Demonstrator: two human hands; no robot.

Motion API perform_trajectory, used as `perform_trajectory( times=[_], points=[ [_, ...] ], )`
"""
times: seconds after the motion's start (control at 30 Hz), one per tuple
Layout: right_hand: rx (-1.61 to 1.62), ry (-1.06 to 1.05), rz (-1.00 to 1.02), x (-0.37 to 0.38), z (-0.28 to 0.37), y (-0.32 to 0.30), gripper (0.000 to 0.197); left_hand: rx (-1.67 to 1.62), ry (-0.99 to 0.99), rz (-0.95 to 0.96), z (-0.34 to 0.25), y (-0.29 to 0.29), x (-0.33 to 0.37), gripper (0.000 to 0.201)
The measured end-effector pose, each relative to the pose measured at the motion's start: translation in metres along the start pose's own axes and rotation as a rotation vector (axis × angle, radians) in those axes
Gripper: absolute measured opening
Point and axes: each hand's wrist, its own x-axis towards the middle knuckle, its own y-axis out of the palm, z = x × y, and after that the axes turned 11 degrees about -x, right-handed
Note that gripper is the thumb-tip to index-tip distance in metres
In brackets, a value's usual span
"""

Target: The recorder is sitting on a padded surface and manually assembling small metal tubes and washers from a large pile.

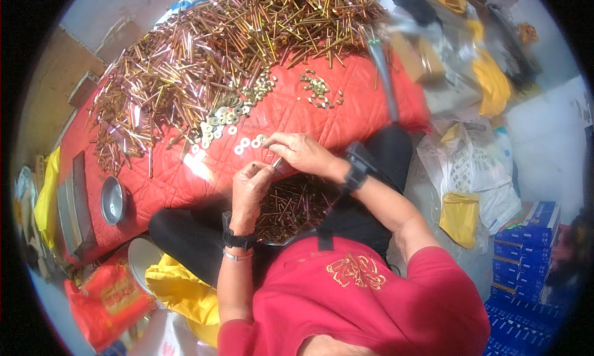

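I've got the left hand (252,186) pinching a rod (278,162), right hand (302,154) half-curled beside it, grip unclear; washers (239,150) lie toward the surface's (309,126) near edge, probably for reach.

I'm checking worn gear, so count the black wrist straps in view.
2: the first black strap is around the wrist of the left hand; the second black strap is around the wrist of the right hand. No others show.
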Motion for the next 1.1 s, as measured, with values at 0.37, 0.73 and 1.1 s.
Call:
perform_trajectory(
  times=[0.37,0.73,1.1],
  points=[
    [0.035,-0.100,0.150,0.013,-0.018,-0.023,0.024,0.303,0.224,0.282,-0.006,-0.003,-0.005,0.014],
    [-1.100,0.236,-0.660,0.101,-0.181,-0.121,0.025,0.804,0.701,-0.277,0.003,-0.023,0.041,0.010],
    [-0.948,-0.036,-0.471,0.067,-0.065,-0.086,0.009,1.071,0.887,-0.275,0.011,-0.007,0.065,0.012]
  ],
)
